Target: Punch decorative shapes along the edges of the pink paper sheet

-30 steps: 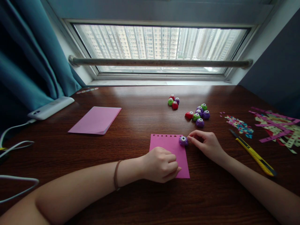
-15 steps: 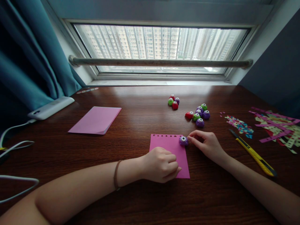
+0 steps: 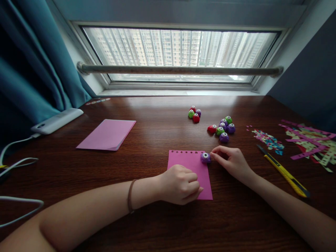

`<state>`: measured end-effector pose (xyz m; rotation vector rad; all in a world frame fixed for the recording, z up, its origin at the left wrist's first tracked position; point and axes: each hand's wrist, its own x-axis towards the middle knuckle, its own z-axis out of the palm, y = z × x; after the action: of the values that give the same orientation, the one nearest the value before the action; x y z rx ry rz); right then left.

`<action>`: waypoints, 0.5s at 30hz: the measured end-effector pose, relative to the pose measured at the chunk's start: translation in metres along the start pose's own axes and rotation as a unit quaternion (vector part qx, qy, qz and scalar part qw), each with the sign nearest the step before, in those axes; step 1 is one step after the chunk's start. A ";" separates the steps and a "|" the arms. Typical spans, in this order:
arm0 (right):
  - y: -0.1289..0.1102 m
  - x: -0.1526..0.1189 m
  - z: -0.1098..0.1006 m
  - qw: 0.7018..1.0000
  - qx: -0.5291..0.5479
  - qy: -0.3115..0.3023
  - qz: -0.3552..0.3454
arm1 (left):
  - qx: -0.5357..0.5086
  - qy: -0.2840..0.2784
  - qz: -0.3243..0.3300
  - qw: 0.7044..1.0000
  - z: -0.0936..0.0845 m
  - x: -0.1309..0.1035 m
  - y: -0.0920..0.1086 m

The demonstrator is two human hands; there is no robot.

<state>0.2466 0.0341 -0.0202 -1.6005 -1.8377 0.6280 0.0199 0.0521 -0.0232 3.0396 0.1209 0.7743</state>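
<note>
A pink sheet of paper lies on the desk, with a row of small star-shaped holes along its far edge. My left hand rests on the sheet in a loose fist, and nothing shows in its curled fingers. At the sheet's far right corner sits a purple craft punch with a star on its white button. My right hand is closed in a pinch, thumb and fingertips at the punch's right side. The small area under the punch is hidden.
Several red, green and purple punches stand beyond. At right are a yellow utility knife with its blade out, confetti pieces and punched paper strips. A pink paper stack and white power strip lie left.
</note>
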 end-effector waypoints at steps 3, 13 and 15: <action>0.000 0.000 0.000 1.000 0.000 0.000 0.004 | -0.003 0.003 -0.004 1.000 0.000 0.000 0.000; -0.001 0.000 -0.001 1.000 0.001 -0.001 0.004 | -0.007 0.003 -0.006 1.000 0.000 0.000 0.001; -0.002 0.000 -0.001 1.000 0.001 -0.002 0.005 | -0.007 0.004 -0.006 1.000 0.000 0.000 0.001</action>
<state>0.2460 0.0336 -0.0184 -1.6094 -1.8321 0.6370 0.0202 0.0515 -0.0229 3.0209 0.1321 0.7820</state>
